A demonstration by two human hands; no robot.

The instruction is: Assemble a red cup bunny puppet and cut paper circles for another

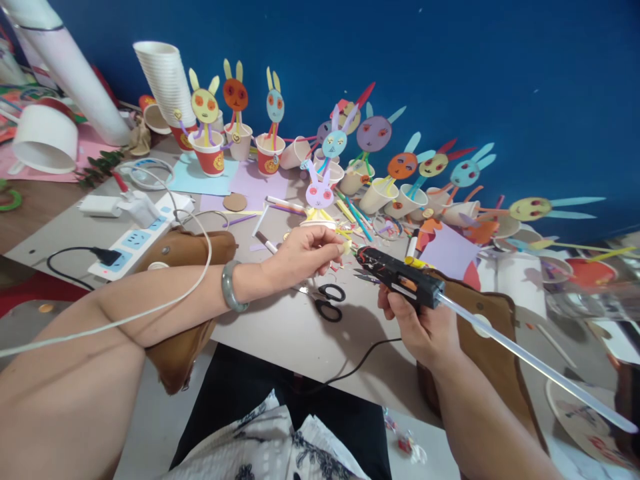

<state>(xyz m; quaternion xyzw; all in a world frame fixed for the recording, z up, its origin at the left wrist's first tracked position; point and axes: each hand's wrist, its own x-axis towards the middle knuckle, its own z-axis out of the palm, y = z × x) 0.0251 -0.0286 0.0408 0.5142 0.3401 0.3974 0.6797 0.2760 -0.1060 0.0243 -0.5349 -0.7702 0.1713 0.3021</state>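
Observation:
My right hand [423, 327] is wrapped round a black hot glue gun [400, 275], and a long clear glue stick [530, 357] sticks out of its back end. The gun's nozzle points left at a small pale yellow piece [347, 247], pinched between the fingertips of my left hand [305, 252]. Whether nozzle and piece touch I cannot tell. Just behind my left hand stands a paper cup with a purple rabbit-faced figure [320, 193]. Black-handled scissors [330, 303] lie on the table below the hands, their blades partly hidden.
Paper cups with rabbit-faced figures [213, 152] line the blue wall, beside a tall cup stack [163, 80]. Markers [265, 241] and paper scraps lie midtable. A power strip [135, 243] with chargers sits left; its white cable crosses over my left arm. Brown sleeves or pouches [480, 333] lie either side.

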